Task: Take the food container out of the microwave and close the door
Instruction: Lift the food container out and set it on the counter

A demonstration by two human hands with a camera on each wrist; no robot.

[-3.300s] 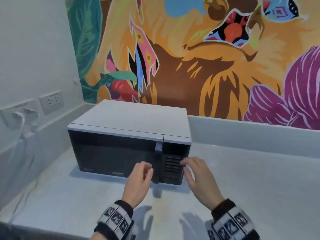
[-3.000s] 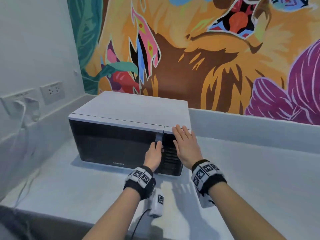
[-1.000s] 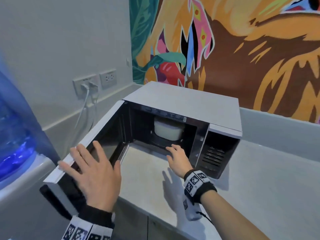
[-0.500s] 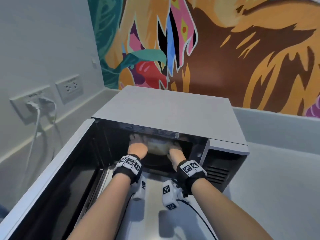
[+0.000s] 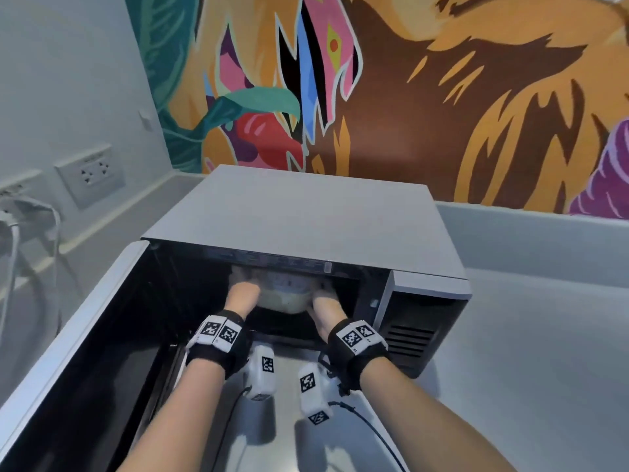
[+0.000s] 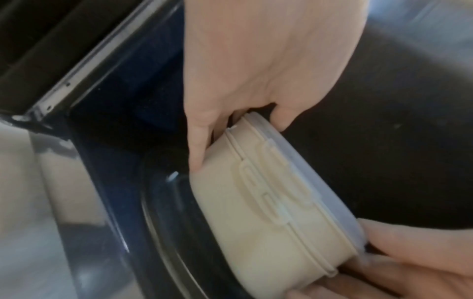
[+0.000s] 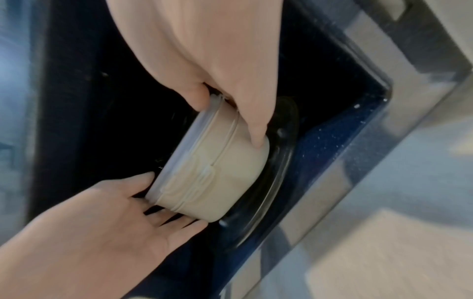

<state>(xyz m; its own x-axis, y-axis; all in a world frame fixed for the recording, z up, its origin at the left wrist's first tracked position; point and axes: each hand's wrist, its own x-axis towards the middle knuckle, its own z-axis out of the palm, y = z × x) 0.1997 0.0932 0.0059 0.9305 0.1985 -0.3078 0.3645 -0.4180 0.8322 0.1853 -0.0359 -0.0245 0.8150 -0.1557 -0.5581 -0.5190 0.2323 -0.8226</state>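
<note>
Inside the microwave (image 5: pixel 306 233), the food container (image 6: pixel 268 212) is gripped by left hand (image 5: pixel 242 294) and right hand (image 5: pixel 323 306). Curled fingers (image 7: pixel 256 129) pinching its sides, over the glass turntable (image 7: pixel 276 172), are shown only by the wrist views.

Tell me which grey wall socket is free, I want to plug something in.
The right-hand grey double socket, nearer the mural; its left neighbour at the frame edge has white plugs in it.

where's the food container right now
In the head view the container is inside the open microwave, just under its top edge, between the left hand and right hand. The wrist views show it over the glass turntable.
</note>
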